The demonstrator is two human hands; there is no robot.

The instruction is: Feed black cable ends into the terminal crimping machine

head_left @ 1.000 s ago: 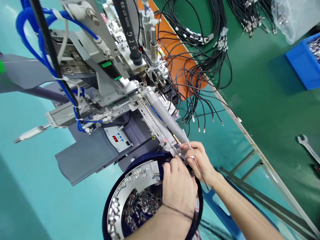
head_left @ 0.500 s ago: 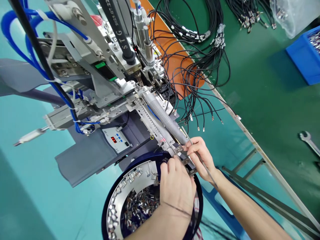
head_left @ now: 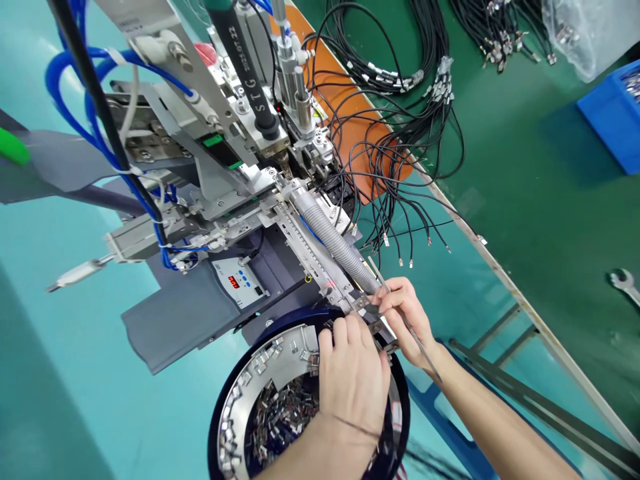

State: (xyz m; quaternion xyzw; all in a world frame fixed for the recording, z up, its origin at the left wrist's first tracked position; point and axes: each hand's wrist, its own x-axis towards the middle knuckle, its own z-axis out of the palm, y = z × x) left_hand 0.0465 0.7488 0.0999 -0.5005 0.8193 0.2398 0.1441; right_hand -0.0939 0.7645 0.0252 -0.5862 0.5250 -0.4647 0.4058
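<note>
My left hand (head_left: pixel 353 373) reaches over the round feeder bowl (head_left: pixel 214 427), its fingers bent down at the lower end of the metal feed track (head_left: pixel 313 257). Its fingertips are hidden, so what they grip cannot be made out. Beside the same track end, my right hand (head_left: pixel 407 317) is closed around a long thin metal tool (head_left: pixel 416 339), perhaps tweezers. One end of the tool points up along the ribbed grey hose (head_left: pixel 333 237); the other lies back over the wrist. Small shiny metal clips (head_left: pixel 287 413) fill the bowl and line its inner ledge.
The track runs up to a machine with a black cylinder (head_left: pixel 245 73) and blue air tubes (head_left: pixel 65 87). A control box (head_left: pixel 237 283) has a lit red display. Black cables (head_left: pixel 395 167) hang over the green table (head_left: pixel 525 167), where a wrench (head_left: pixel 625 283) and blue bin (head_left: pixel 607 117) lie.
The whole view has shifted slightly, so the machine sits a little farther right and lower. Both hands stay by the track end, with the tool still in my right hand. The red display reads differently.
</note>
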